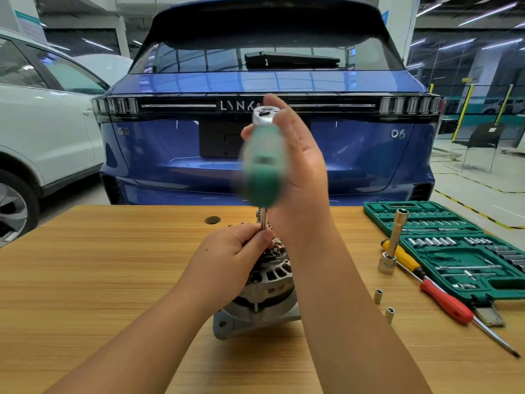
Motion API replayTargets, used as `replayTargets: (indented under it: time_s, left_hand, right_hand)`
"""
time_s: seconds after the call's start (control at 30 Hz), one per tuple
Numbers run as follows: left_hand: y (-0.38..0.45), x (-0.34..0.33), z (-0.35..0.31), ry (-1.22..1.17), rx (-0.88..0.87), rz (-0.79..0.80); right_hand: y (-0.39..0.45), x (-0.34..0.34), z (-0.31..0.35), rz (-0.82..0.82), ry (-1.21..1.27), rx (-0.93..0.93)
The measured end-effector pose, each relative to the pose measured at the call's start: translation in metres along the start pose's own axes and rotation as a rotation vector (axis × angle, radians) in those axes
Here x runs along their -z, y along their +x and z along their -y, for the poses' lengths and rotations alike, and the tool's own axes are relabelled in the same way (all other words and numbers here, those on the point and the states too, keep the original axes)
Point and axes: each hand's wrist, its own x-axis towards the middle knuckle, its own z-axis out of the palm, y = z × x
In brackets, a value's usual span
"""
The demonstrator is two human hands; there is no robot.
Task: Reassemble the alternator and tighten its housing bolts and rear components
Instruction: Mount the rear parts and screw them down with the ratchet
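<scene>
The silver alternator (264, 297) stands on the wooden table (113, 280) in the middle, rear end up. A green-handled driver (262, 166) stands upright over it, its handle blurred with motion and its steel shaft going down into the rear parts. My left hand (235, 251) pinches the shaft just above the alternator. My right hand (301, 172) lies against the right side of the handle with straight fingers, palm facing the handle. The driver's tip and the fastener under it are hidden by my left hand.
A green socket set case (454, 245) lies open at the right. Beside it are a long socket on an extension (393, 243), a yellow-handled screwdriver (403, 257), a red-handled screwdriver (449, 300) and two loose sockets (383, 304). A blue car (270, 137) stands behind the table.
</scene>
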Motion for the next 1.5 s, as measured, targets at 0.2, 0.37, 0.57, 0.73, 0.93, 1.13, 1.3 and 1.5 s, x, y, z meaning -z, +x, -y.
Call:
replayTargets:
  time_s: [0.2, 0.37, 0.57, 0.73, 0.93, 1.13, 1.3, 1.5]
  left_hand:
    - [0.0, -0.001, 0.0, 0.049, -0.051, 0.008]
    - [0.0, -0.002, 0.002, -0.025, 0.001, -0.013]
    - [0.001, -0.001, 0.0, -0.009, -0.001, -0.003]
    - [0.001, 0.0, 0.0, -0.03, 0.003, -0.004]
    - [-0.001, 0.001, -0.001, -0.051, -0.011, -0.015]
    - [0.001, -0.001, 0.0, 0.064, -0.046, -0.01]
    - [0.001, -0.002, -0.003, 0.109, -0.045, -0.022]
    - [0.001, -0.001, 0.001, 0.014, -0.006, -0.007]
  right_hand:
    - [-0.002, 0.008, 0.0, -0.233, -0.099, 0.126]
    - [-0.002, 0.007, -0.002, 0.026, 0.03, -0.073]
    - [-0.003, 0.01, -0.007, -0.016, 0.026, 0.1]
    - [-0.002, 0.007, -0.013, 0.077, -0.042, 0.215]
    - [-0.002, 0.009, -0.012, 0.234, 0.202, 0.025]
    - [-0.002, 0.007, -0.003, -0.109, -0.033, 0.052]
    - [-0.003, 0.013, 0.001, -0.094, -0.003, 0.025]
    - [-0.008, 0.006, -0.01, 0.044, -0.039, 0.176]
